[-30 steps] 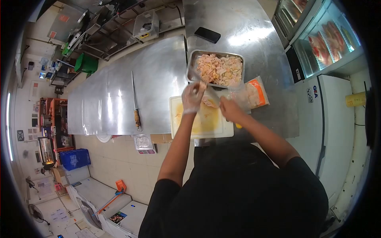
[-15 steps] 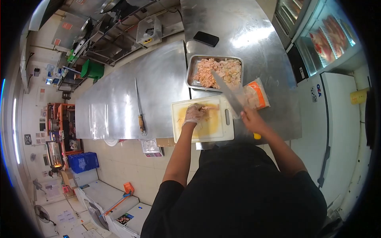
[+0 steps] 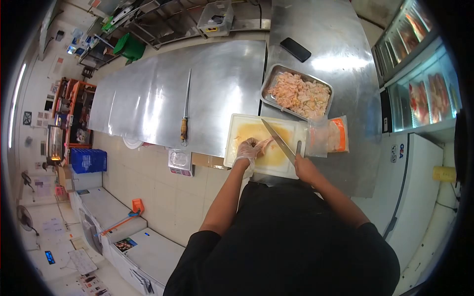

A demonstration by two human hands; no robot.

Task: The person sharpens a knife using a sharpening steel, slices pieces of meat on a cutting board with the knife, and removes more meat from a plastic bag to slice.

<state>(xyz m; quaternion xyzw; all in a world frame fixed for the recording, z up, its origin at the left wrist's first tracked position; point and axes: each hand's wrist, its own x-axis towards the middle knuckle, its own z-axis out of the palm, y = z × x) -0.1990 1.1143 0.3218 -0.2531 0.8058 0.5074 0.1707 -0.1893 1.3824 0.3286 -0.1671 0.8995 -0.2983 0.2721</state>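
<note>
On the cutting board (image 3: 245, 121), a strip of raw meat (image 3: 267, 146) is lying with one end in the left hand (image 3: 248, 149), whose gloved fingers are apparently grasping it. The right hand (image 3: 307, 171) is gripping the knife (image 3: 279, 140), whose blade is slanting over the board; whether edge and meat are touching is not showing clearly. Cutting seems to be the step in hand, and a next stroke would be calling for a steady hold, left fingers well clear. Just beyond, a metal tray (image 3: 269, 80) is holding meat pieces (image 3: 302, 92).
</note>
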